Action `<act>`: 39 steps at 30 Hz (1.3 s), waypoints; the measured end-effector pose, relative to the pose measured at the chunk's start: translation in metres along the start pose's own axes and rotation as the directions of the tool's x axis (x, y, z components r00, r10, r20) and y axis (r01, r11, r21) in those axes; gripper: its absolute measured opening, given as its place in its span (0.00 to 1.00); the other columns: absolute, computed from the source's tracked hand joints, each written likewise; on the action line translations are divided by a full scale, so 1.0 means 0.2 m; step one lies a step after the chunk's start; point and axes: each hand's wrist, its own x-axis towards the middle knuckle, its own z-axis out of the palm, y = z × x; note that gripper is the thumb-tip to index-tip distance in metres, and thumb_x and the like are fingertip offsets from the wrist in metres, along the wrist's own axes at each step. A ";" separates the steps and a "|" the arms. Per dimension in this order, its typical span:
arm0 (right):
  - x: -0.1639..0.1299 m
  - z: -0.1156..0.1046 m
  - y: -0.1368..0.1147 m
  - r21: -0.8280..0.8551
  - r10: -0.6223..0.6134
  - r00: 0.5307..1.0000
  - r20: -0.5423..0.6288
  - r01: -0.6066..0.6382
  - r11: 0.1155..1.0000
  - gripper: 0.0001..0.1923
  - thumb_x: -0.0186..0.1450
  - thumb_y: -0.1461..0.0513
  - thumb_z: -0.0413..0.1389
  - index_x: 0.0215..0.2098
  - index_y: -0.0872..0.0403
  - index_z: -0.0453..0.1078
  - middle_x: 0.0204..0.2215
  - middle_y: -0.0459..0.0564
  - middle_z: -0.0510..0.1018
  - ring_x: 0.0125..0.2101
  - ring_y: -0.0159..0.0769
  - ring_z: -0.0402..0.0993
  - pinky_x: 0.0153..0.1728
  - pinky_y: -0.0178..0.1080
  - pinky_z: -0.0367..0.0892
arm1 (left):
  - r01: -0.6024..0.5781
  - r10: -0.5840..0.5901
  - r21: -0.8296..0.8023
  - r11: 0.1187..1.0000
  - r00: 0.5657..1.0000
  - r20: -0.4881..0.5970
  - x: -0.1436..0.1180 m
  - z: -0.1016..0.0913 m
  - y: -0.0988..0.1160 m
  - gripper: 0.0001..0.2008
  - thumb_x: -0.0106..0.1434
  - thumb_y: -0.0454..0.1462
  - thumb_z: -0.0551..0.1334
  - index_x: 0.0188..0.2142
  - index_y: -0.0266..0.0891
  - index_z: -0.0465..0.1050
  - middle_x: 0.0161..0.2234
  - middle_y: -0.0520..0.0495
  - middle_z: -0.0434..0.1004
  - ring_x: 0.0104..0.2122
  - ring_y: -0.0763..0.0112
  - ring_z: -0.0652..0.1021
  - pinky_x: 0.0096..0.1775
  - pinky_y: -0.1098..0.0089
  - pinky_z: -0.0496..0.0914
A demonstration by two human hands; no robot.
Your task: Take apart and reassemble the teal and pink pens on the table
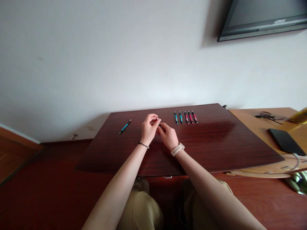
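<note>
Landmark is the row of pens on the dark table: two blue, three red, side by side, long axes running roughly away from the person. Both hands meet to the left of the row and a bit nearer the person. Right hand is the closer one to the row; thumb and finger pinch a small dark piece, looks like part of a pen, mostly covered. Left hand is bent in just left of it, thumb and fingertips drawn together; can't tell what, if anything, is between them. Key relation, my read: the piece sits right at the gap between the two sets of fingertips, so lining up the hands matters more than reach. Its long axis is too hidden to call. Lone blue pen lies well left of the row, past the left hand and nearer to it, slanted, far end tipped toward the row. Neither hand touches it.
</note>
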 end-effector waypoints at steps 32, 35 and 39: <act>-0.02 -0.20 0.25 -0.513 0.090 0.996 0.026 -0.064 0.856 0.34 0.73 0.58 0.55 0.75 0.58 0.59 0.68 0.65 0.70 0.67 0.58 0.66 0.66 0.61 0.66 | 0.475 -0.380 -0.211 0.854 0.847 0.371 0.72 0.60 -0.56 0.09 0.54 0.35 0.74 0.34 0.36 0.79 0.32 0.46 0.83 0.33 0.68 0.82 0.44 0.64 0.78; -0.01 -0.19 0.24 -0.541 0.124 0.991 0.043 -0.081 0.837 0.34 0.73 0.58 0.55 0.75 0.57 0.59 0.69 0.65 0.69 0.68 0.59 0.65 0.65 0.62 0.66 | 0.533 -0.409 -0.254 0.807 0.816 0.409 0.72 0.61 -0.57 0.10 0.53 0.33 0.75 0.34 0.35 0.79 0.33 0.46 0.84 0.35 0.70 0.83 0.47 0.63 0.78; -0.02 -0.18 0.23 -0.574 0.154 0.986 0.071 -0.086 0.814 0.34 0.74 0.55 0.56 0.75 0.54 0.60 0.72 0.63 0.66 0.70 0.59 0.61 0.66 0.62 0.64 | 0.567 -0.442 -0.274 0.777 0.801 0.404 0.73 0.62 -0.59 0.10 0.53 0.32 0.76 0.34 0.35 0.79 0.33 0.45 0.84 0.35 0.70 0.83 0.49 0.62 0.79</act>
